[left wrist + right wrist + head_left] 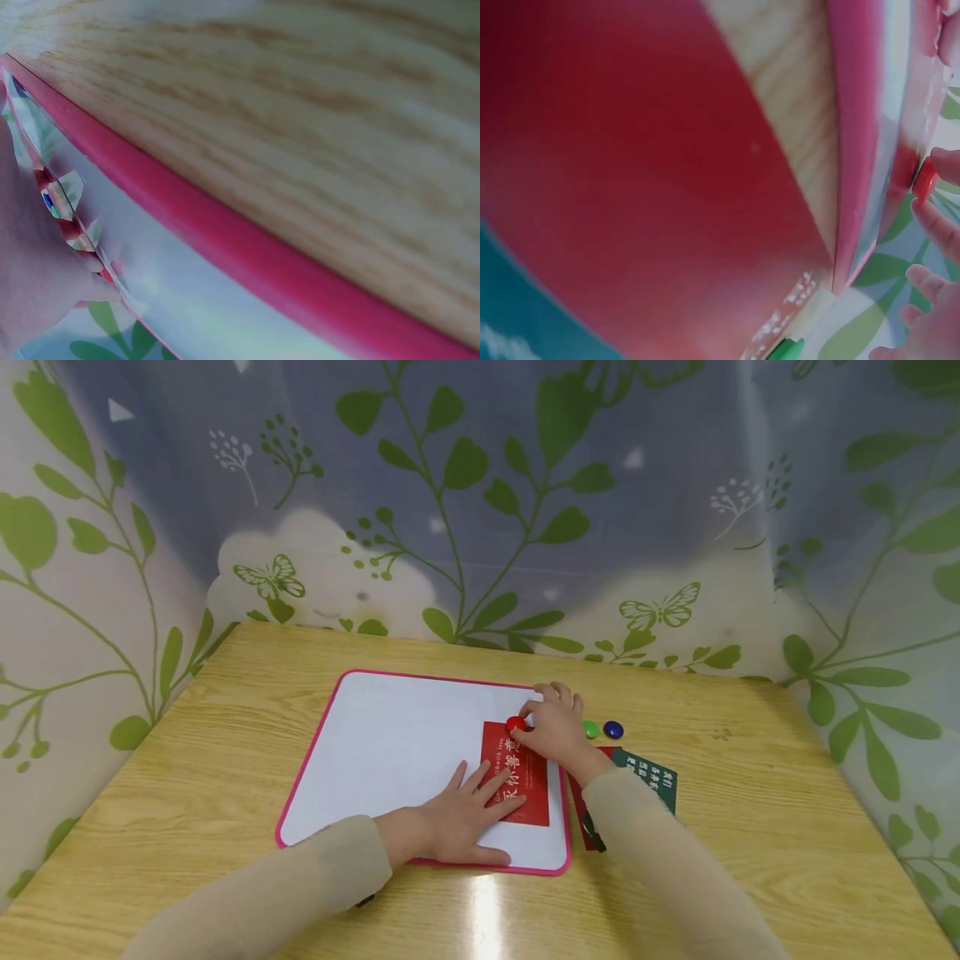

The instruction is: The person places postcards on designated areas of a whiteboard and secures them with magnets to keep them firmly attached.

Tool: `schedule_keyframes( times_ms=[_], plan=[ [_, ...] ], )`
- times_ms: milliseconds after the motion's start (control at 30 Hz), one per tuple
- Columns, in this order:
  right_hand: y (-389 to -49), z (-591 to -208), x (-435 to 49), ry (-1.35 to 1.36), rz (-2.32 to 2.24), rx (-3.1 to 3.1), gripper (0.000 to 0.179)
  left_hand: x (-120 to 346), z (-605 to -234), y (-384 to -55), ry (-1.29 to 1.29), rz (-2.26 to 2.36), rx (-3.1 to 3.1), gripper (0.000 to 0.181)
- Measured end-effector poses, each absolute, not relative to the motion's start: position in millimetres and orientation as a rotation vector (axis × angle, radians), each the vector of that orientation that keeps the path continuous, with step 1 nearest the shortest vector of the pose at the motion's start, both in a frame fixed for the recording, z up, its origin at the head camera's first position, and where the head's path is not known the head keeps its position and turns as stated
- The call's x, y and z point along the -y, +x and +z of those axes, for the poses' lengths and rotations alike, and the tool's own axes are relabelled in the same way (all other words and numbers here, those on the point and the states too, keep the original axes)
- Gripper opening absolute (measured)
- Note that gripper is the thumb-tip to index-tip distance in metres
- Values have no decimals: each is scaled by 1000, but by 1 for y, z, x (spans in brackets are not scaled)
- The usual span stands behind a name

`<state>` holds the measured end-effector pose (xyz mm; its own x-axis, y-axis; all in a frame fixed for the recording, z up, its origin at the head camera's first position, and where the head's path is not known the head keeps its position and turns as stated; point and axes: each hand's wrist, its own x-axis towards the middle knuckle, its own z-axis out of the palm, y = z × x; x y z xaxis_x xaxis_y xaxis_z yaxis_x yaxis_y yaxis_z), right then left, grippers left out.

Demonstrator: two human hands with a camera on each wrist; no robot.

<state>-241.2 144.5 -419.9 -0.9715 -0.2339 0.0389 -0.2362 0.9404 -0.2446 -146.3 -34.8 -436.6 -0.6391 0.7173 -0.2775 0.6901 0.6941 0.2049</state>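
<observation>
A red card [534,793] with white lettering lies on the right part of a pink-edged whiteboard [390,743]. My left hand [467,818] rests on its lower left part with fingers spread, the thumb on the board near its front edge. At the card's upper edge, my right hand [555,727] pinches a round red magnet [515,724] between thumb and index finger. The right wrist view shows the same red magnet [925,180] at the fingertips, right at the card's surface. In the left wrist view, the board's pink rim [187,202] runs beside the hand.
Right of the board, a green magnet [591,729] and a dark blue magnet [613,729] lie on the wooden table [750,777]. A dark green card [654,777] overlaps another red card [581,827] there, partly under the right forearm. A leaf-patterned curtain [480,527] hangs behind.
</observation>
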Motion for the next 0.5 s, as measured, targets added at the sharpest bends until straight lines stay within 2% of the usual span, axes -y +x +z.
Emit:
schedule_keyframes(
  times_ms=[333, 500],
  plan=[
    [-240, -425, -145, 362, 374, 3110, 28, 34, -437, -146, 1103, 118, -2576, 80],
    [-237, -421, -148, 369, 354, 3125, 39, 36, -438, -146, 1096, 137, -2571, 81]
  ],
)
